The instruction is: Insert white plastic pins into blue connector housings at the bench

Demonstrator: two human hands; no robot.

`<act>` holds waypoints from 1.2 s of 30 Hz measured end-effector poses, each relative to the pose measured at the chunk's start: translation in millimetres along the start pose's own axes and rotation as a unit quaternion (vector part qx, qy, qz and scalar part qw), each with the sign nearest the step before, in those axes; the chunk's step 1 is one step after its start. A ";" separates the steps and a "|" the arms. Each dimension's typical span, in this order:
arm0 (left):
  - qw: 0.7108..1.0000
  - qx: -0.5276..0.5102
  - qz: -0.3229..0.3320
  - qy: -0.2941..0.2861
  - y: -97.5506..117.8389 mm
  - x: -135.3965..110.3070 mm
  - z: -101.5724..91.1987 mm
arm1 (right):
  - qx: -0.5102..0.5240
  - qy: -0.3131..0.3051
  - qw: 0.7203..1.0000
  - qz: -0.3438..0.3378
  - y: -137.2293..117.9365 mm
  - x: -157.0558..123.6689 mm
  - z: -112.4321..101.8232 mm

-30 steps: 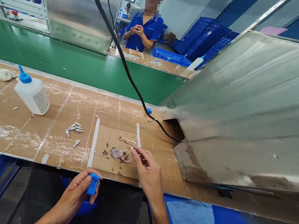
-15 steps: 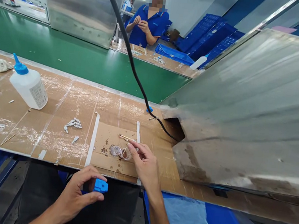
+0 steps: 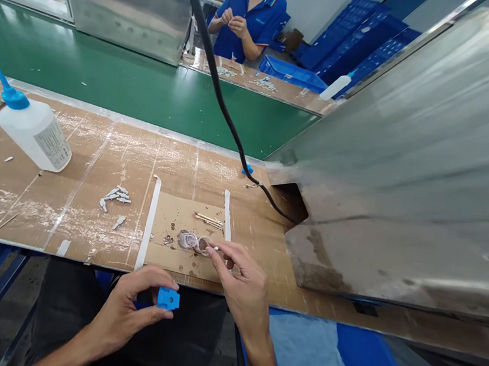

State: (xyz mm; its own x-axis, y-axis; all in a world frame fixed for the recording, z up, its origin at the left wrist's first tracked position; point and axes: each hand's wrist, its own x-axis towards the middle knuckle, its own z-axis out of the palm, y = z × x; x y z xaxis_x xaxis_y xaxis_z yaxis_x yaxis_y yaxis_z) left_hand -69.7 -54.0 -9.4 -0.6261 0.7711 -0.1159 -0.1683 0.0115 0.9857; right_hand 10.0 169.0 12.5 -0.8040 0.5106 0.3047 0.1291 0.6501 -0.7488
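Note:
My left hand [image 3: 133,306] grips a small blue plastic block [image 3: 168,298] between thumb and fingers, just below the bench's front edge. My right hand [image 3: 239,280] is pinched on a thin stick whose pale tip [image 3: 215,248] points at a small clear dish of glue [image 3: 196,242] on a square cardboard pad [image 3: 177,222]. More thin sticks [image 3: 208,220] lie on the pad behind the dish. A few small white parts [image 3: 114,197] sit loose on the bench to the left.
A white squeeze bottle with a blue nozzle [image 3: 32,130] lies at the left. A black cable [image 3: 219,97] runs down into an opening under the big metal housing [image 3: 415,168] at the right. Beyond the green conveyor belt [image 3: 126,88] a person in blue [image 3: 249,20] works.
My right hand has drawn back toward me from over the dish, still pinching the stick. My left hand turned the blue block flat and shifted slightly right. The view tilted down.

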 end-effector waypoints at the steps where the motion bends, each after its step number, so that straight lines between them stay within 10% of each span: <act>1: 1.000 -0.004 -0.013 -0.002 -0.4 0.4 0.7 | -0.007 0.000 1.000 -0.013 -0.8 -1.2 -1.4; 12: 0.952 -0.266 -0.151 0.003 12.9 2.2 7.0 | -0.026 0.011 0.998 -0.059 0.8 0.0 -5.2; 23: 0.947 -0.264 -0.173 -0.061 0.1 -4.8 6.2 | -0.011 0.075 0.996 -0.042 0.7 -5.1 -3.8; 36: 0.932 -0.320 -0.160 0.053 8.6 -1.1 5.3 | -0.023 0.097 0.995 -0.017 8.6 -3.3 5.2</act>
State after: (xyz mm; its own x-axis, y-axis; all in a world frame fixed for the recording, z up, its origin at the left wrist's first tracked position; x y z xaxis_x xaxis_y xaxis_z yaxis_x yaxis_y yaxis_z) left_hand -66.4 -51.3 -0.1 -0.5320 0.7250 -0.4375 -0.7579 -0.1774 0.6277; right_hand 10.8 169.9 2.0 -0.6819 0.5838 0.4408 0.1328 0.6914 -0.7102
